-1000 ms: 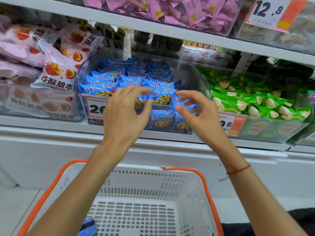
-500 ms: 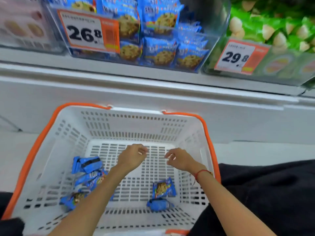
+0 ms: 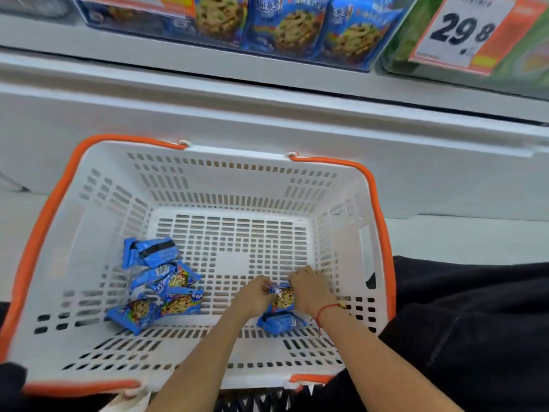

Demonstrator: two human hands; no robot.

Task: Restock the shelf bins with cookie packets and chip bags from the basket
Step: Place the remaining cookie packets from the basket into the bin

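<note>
Cookie packets were the item under inspection, recorded from the single head view. One cookie packet (image 3: 282,296) was found on the floor of the basket (image 3: 231,185), near its right wall, with both hands closed in on it. The left hand (image 3: 256,296) was seen with fingers curled at the packet's left edge, apparently pinching it; the right hand (image 3: 309,288) was laid over the right edge with fingers bent round it. Full finger contact could not be confirmed owing to blur. A second packet (image 3: 279,322) was noted just below the first, touching or nearly touching it, and not held.

A loose pile of packets (image 3: 162,288) was recorded at the left of the basket floor, well apart from the hands. The two-handed approach was judged to serve gathering the right-hand pair in one lift.

Above, the shelf bin (image 3: 279,28) was observed already stocked with matching blue packets, beside a price tag (image 3: 463,31) on the neighbouring green bin. The basket was judged to be placed directly beneath this bin to shorten each transfer. No chip bags were seen in the basket.
</note>
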